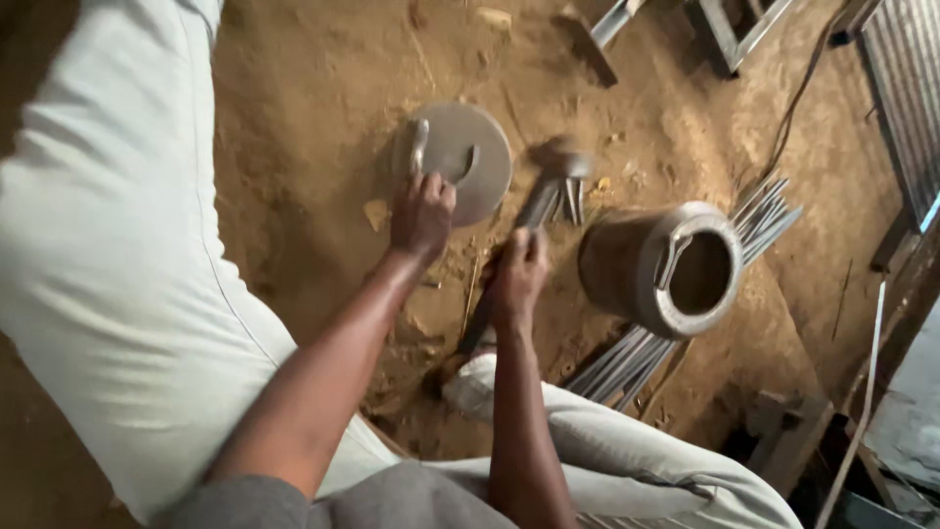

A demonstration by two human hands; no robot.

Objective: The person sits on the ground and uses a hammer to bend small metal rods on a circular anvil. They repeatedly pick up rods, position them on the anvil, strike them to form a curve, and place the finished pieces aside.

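My left hand grips a short metal rod and holds it against a round grey metal lid lying on the dirt floor. A curved handle sits on the lid's face. My right hand is closed on the handle of a hammer, whose blurred head hovers just right of the lid. My legs in pale trousers frame both arms.
A metal pot lies on its side at the right, its mouth facing up-right, resting on a bundle of thin metal rods. Metal frames stand at the top right. A cable runs across the sandy ground.
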